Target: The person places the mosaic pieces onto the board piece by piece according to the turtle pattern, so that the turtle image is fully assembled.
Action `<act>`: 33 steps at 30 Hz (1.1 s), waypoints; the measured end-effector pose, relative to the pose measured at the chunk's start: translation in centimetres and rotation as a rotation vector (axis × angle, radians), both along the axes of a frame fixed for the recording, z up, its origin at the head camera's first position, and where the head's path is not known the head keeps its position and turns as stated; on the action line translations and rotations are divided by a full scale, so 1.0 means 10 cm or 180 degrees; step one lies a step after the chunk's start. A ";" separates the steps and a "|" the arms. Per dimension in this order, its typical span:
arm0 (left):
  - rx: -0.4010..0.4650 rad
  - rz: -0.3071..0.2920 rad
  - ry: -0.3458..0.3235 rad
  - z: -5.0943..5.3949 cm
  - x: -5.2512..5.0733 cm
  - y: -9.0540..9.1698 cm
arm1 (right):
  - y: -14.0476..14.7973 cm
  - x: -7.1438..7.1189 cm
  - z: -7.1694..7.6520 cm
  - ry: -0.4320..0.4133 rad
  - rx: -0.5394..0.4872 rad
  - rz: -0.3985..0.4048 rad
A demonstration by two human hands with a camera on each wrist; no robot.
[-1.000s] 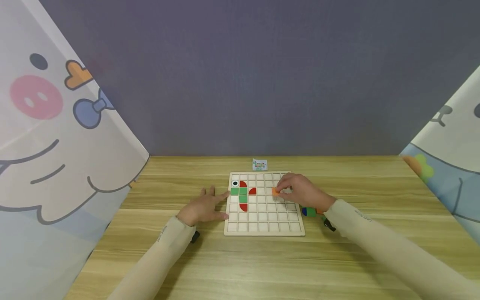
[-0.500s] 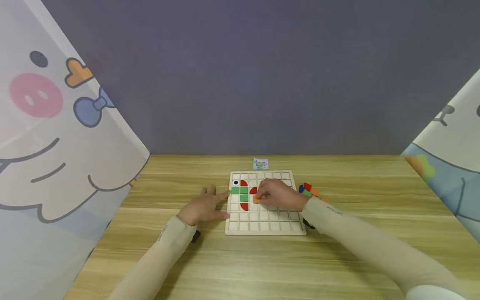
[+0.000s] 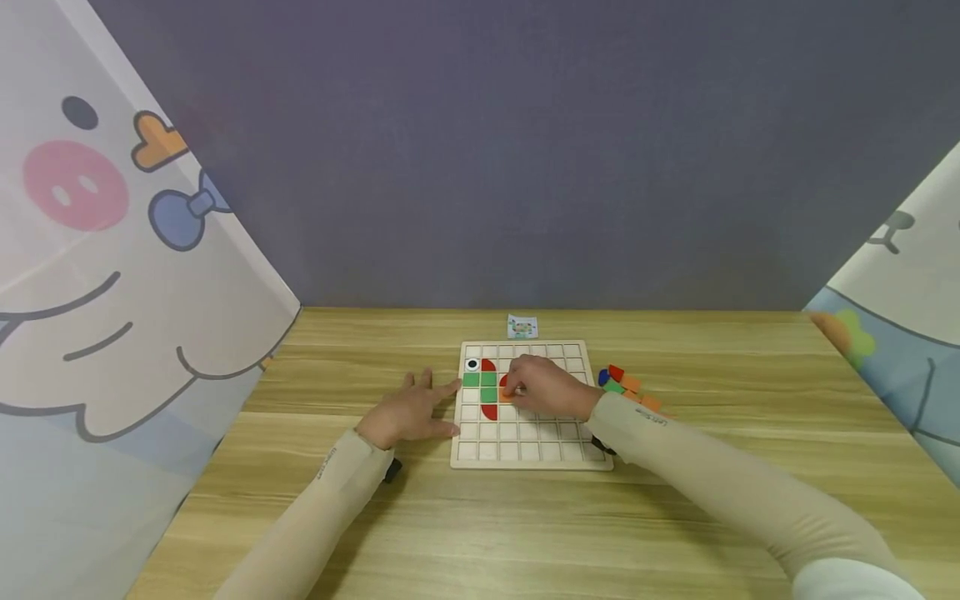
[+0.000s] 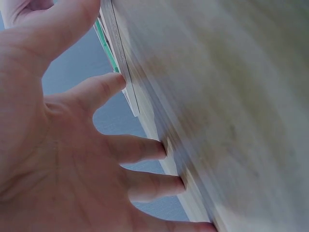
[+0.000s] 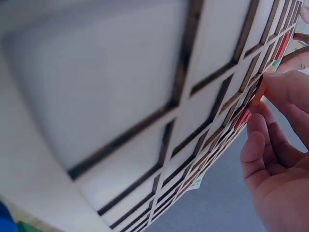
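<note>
In the head view, a wooden grid board [image 3: 528, 451] lies on the table. My right hand [image 3: 553, 388] pinches an orange square tile [image 3: 506, 396] between thumb and fingers, at a cell beside a green square [image 3: 489, 395]. The right wrist view shows the orange tile [image 5: 260, 92] held on edge, tilted against the grid; whether it sits in its cell cannot be told. A white eye tile [image 3: 472, 364] and several green and red tiles fill cells at the upper left. My left hand [image 3: 408, 412] has its fingers spread, with thumb and index fingertip touching the board's left edge.
Right of the board, loose tiles lie in a pile: red [image 3: 616, 372], blue [image 3: 603, 377], green [image 3: 613, 387] and several orange [image 3: 649, 403]. A small printed card [image 3: 522, 326] lies behind the board. A grey partition [image 3: 480, 167] rises at the table's back edge.
My right hand has carried the orange tile leftward across the board to the cell beside the green square. The loose pile is now uncovered. My left hand stays put.
</note>
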State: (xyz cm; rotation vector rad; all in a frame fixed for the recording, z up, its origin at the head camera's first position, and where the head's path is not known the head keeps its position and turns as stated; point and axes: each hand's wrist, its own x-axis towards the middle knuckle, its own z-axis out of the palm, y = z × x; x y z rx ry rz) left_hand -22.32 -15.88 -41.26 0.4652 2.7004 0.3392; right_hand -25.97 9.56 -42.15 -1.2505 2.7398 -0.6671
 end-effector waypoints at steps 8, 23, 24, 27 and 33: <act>0.0000 -0.0014 0.0001 0.01 0.00 0.00 | 0.00 0.01 0.02 0.0081 0.0073 0.0011; -0.0037 -0.0012 0.0002 0.02 -0.01 0.01 | -0.08 0.06 0.08 -0.0109 0.0152 0.0400; -0.0035 -0.0008 -0.0001 0.02 -0.01 0.01 | -0.08 0.07 0.09 -0.0130 0.0154 0.0397; -0.0036 -0.0009 -0.0014 0.03 0.00 0.02 | -0.06 0.06 0.10 -0.0173 0.0114 0.0361; -0.0027 -0.0023 -0.0039 0.02 0.00 0.00 | 0.10 0.02 0.17 -0.0157 -0.0049 0.0197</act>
